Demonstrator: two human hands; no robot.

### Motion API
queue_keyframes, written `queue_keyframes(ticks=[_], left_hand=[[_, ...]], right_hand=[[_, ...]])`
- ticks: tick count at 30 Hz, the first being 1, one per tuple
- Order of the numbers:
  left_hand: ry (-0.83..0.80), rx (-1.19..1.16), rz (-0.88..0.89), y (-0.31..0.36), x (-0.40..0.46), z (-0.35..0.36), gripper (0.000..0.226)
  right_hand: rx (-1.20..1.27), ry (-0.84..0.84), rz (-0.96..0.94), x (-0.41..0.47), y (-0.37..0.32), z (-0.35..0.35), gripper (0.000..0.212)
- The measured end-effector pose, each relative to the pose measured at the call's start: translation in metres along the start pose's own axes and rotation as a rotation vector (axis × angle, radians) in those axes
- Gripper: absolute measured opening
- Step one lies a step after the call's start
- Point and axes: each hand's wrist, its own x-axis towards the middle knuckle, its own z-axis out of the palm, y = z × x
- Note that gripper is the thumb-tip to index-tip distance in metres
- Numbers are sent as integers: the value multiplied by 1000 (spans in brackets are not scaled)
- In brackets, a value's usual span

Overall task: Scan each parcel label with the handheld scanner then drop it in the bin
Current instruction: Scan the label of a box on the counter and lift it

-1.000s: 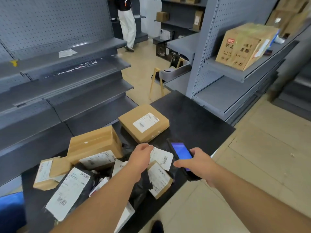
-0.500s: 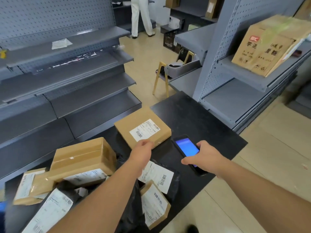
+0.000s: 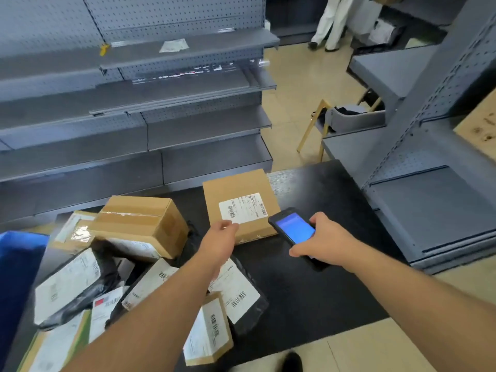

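Head view: black table (image 3: 308, 291) w/ parcels (image 3: 139, 226), grey shelving (image 3: 188, 124); right grip (image 3: 326, 238) round scanner (image 3: 294, 229).

Tabletop (image 3: 308, 285) was matte black. Flat box (image 3: 239, 191) was plain tan kraft with a white label (image 3: 243, 208) carrying black barcodes. Scanner (image 3: 291, 229) was a black body with a lit blue screen. Bigger carton (image 3: 142, 221) was tan with glossy tape bands. Poly mailers (image 3: 80, 280) were black with white labels. Bin (image 3: 16, 267) was deep blue. Shelving (image 3: 134, 103) was grey with dotted pegboard. Floor (image 3: 295, 89) was beige.
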Motion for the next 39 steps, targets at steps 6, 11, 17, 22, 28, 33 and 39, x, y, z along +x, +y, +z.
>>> queue_keyframes(ticks=[6, 11, 17, 22, 28, 33, 39], left_hand=[[100, -82, -40, -10, -7, 0, 40], [131, -141, -67, -18, 4, -15, 31], [96, -209, -88, -23, 34, -33, 34], [86, -241, -131, -28, 46, -43, 32], [90, -276, -162, -37, 55, -48, 39], [85, -274, -175, -44, 55, -48, 43], [94, -285, -189, -48, 54, -49, 42]], right_hand=[[-257, -71, -143, 30, -16, -20, 74], [-514, -79, -234, 57, -50, -21, 73], [-829, -40, -277, 86, -89, -16, 70], [-1054, -11, -344, 107, -115, -11, 67], [-1200, -46, -438, 131, -146, -3, 65], [-1275, -37, -501, 144, -163, 5, 62], [-1341, -27, -523, 151, -170, 9, 65]])
